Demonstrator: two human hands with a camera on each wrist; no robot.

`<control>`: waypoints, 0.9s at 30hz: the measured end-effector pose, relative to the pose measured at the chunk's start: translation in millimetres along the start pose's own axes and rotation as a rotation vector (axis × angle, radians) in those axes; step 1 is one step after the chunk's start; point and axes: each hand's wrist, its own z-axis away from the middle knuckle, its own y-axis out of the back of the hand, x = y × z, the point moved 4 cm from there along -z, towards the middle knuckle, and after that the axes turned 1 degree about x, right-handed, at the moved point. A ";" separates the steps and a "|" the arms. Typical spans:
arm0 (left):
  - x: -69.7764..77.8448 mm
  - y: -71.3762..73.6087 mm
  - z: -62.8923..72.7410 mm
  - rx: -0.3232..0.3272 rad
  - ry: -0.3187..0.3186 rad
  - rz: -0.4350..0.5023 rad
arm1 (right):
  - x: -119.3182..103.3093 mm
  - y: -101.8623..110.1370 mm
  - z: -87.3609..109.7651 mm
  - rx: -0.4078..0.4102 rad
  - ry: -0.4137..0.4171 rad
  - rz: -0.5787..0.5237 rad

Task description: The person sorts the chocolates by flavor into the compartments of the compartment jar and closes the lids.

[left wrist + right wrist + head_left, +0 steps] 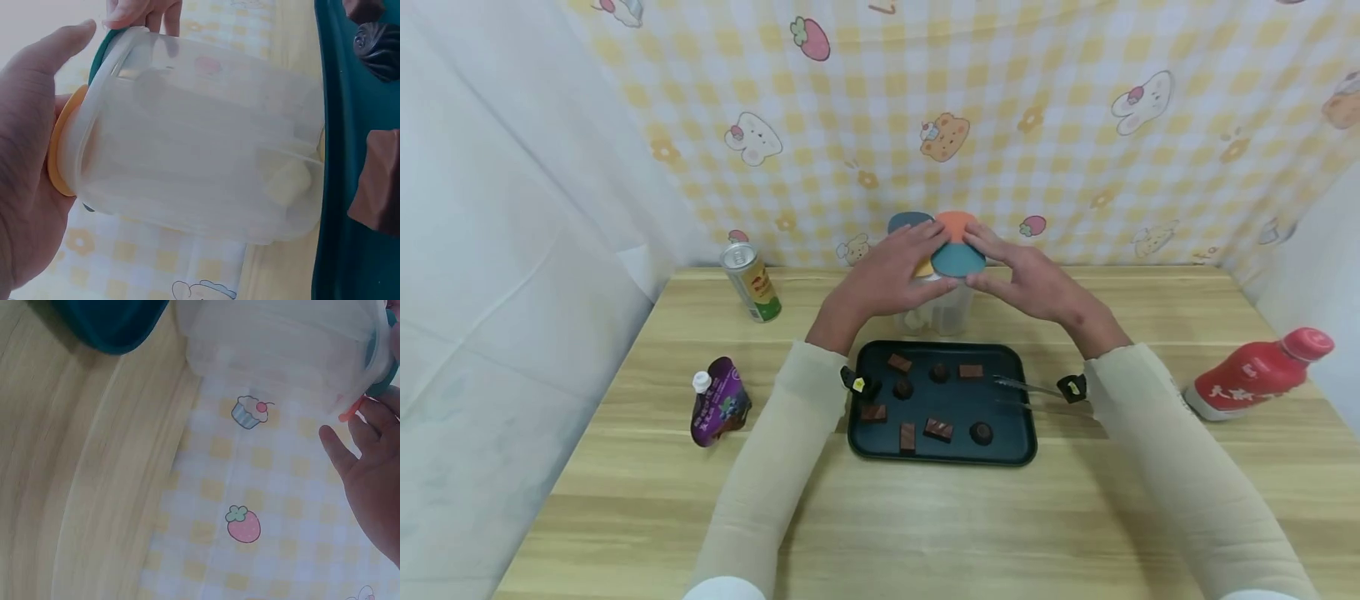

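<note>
A clear plastic storage container (952, 315) with separate dark blue, orange, yellow and teal lids (958, 260) stands behind the tray. My left hand (891, 271) lies over the yellow and dark blue lids, fingers extended and thumb along the front. From the other side, my right hand (1033, 279) touches the orange and teal lids with its outstretched fingers. The left wrist view shows the yellow lid (65, 147) beneath the left palm, and a pale piece (289, 182) at the container's bottom. In the right wrist view the right fingers (369, 428) are at the lid edges.
A dark tray (970, 454) of several chocolates (938, 429) sits in front, with metal tongs (1026, 385) across its right side. At left are a can (751, 283) and a purple pouch (721, 404); a red bottle (1251, 375) stands at right. A patterned cloth (1000, 125) hangs behind.
</note>
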 end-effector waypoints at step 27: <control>0.4 -7.6 1.1 0.148 -0.070 -0.155 | -2.0 3.5 -1.0 0.081 0.037 0.162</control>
